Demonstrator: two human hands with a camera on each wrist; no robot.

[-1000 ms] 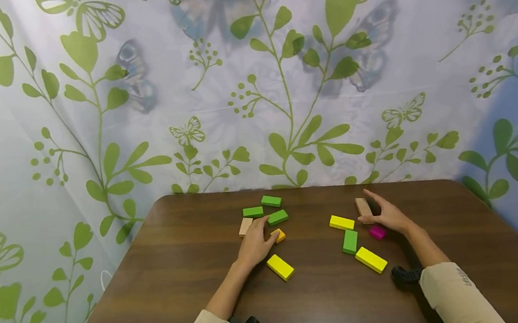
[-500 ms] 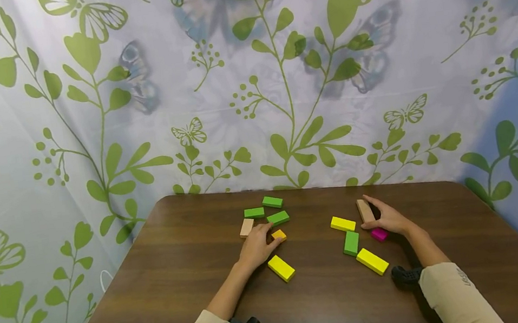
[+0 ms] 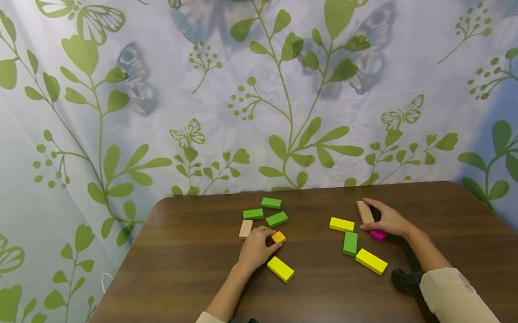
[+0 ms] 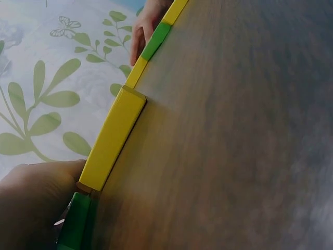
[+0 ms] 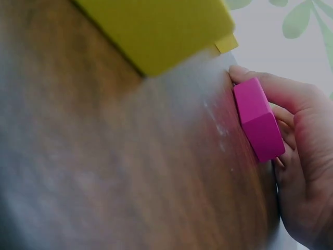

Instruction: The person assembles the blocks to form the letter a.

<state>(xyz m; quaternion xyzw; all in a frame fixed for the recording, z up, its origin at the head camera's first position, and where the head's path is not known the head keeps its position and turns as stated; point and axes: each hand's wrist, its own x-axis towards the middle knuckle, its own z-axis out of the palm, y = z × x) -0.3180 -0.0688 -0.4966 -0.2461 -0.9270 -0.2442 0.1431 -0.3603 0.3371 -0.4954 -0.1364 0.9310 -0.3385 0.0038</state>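
Apparently taking hold of one block on each side, judging from the head view: pinching the orange block (image 3: pixel 278 237) between finger and thumb with the left grip (image 3: pixel 255 249), and spanning the wooden block (image 3: pixel 365 212) lengthwise with the right grip (image 3: pixel 392 220). Lying on the left, just beyond the left yellow block (image 3: pixel 280 269) and on the near side of three green blocks (image 3: pixel 277 219), in the orange one's case; lying far right on the table (image 3: pixel 327 305), just beyond the pink block (image 3: pixel 379 234), in the wooden one's. Probably calling next for steady pressure at both pinches before any lifting or shifting, without nudging the pink block. Compared with the oldest head frame, lowering the right index finger onto the wooden block instead of holding it raised, and setting the left grip slightly nearer, exposing more orange.

In the left wrist view, looking past the left yellow block close up, hiding the fingertips and not confirming the pinch.

In the right wrist view, hiding the wooden block behind the pink one; not telling whether touching the latter.
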